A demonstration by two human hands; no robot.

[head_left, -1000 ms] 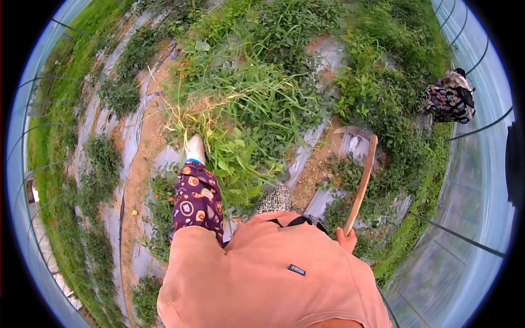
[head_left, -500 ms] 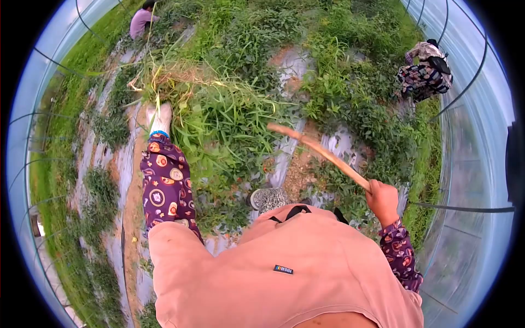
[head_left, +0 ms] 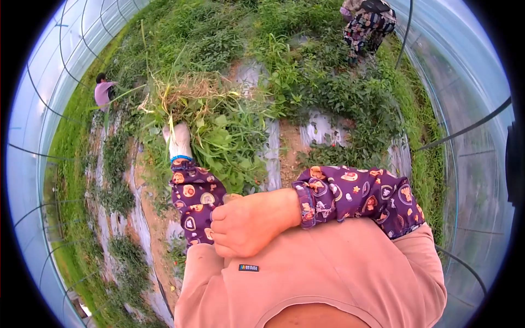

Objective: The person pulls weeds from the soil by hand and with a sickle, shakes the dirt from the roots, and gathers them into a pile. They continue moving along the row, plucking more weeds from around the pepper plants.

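Observation:
My left hand (head_left: 178,141), in a white glove with a blue cuff, is closed around a bunch of pulled weeds (head_left: 199,98). Green blades and dry, straw-coloured stems stick out past the fingers, and leafy growth hangs to the right. My bare right hand (head_left: 246,221) is drawn in before my chest, fingers curled in a fist. A short end of a wooden stick (head_left: 232,197) peeks out above it; most of the stick is hidden behind the hand. Patterned purple sleeves cover both forearms.
Rows of leafy plants (head_left: 361,101) grow through plastic mulch (head_left: 320,128), with bare soil (head_left: 290,143) between. A person in pink (head_left: 103,94) crouches at the far left; another in patterned trousers (head_left: 367,31) bends at upper right. Clear greenhouse film (head_left: 470,180) curves along both sides.
My right hand has swung from the right side in to my chest with the stick, which is now mostly hidden. The left hand keeps the weeds. The whole view has shifted and turned.

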